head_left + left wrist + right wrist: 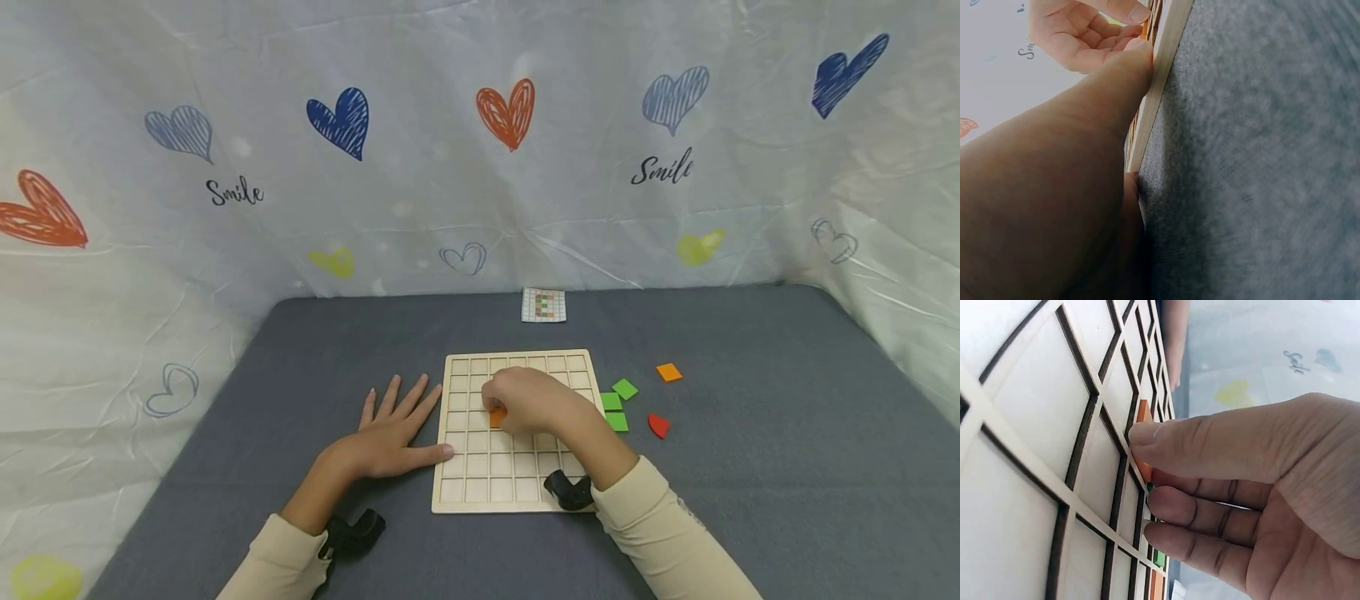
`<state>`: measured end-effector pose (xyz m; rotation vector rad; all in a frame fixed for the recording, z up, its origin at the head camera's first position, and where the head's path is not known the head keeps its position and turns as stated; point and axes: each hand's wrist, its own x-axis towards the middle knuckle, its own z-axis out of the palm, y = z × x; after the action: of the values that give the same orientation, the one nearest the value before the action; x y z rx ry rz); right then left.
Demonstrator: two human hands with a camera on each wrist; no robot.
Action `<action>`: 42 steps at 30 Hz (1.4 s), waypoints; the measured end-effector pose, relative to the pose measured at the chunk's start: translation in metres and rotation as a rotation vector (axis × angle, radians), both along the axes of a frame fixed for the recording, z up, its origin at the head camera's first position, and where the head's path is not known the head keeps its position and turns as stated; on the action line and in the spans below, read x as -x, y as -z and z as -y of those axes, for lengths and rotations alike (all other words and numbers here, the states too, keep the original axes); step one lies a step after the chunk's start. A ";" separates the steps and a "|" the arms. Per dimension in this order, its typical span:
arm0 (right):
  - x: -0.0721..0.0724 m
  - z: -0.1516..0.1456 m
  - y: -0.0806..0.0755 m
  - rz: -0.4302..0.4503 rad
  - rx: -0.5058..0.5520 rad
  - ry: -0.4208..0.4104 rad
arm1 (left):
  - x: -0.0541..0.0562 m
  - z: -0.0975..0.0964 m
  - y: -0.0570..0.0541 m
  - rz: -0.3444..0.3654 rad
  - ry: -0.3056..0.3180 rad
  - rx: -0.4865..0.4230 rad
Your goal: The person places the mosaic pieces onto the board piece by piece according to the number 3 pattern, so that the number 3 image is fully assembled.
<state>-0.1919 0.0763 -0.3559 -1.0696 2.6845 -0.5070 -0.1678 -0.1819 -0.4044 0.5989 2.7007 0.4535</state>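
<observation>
A pale wooden grid board (pixel 477 490) lies on the grey table. My right hand (pixel 536 402) reaches over its middle and pinches an orange square tile (pixel 497 417) low at a cell. From the right wrist view, the thumb (pixel 1210 445) lies against that tile and the index finger is mostly hidden behind it. Beyond the fingers, a green tile (pixel 1159 557) and another orange tile (pixel 1157 584) sit in the grid. My left hand (pixel 393 435) rests flat with fingers spread left of the board, its thumb at the board's left edge.
Several green tiles (pixel 625 388) lie by the board's right edge. Further right are a loose orange tile (pixel 670 372) and a red quarter-round piece (pixel 658 426). A small card with a coloured grid pattern (pixel 543 306) lies at the table's back edge, before a printed curtain.
</observation>
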 end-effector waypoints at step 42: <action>-0.007 -0.154 0.014 -0.182 -0.010 0.253 | 0.002 0.002 0.008 -0.021 -0.026 -0.001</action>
<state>-0.1845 0.2304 -0.3695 -0.8129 2.9999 -0.4576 -0.1695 -0.1837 -0.4128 0.5721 2.7311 0.4572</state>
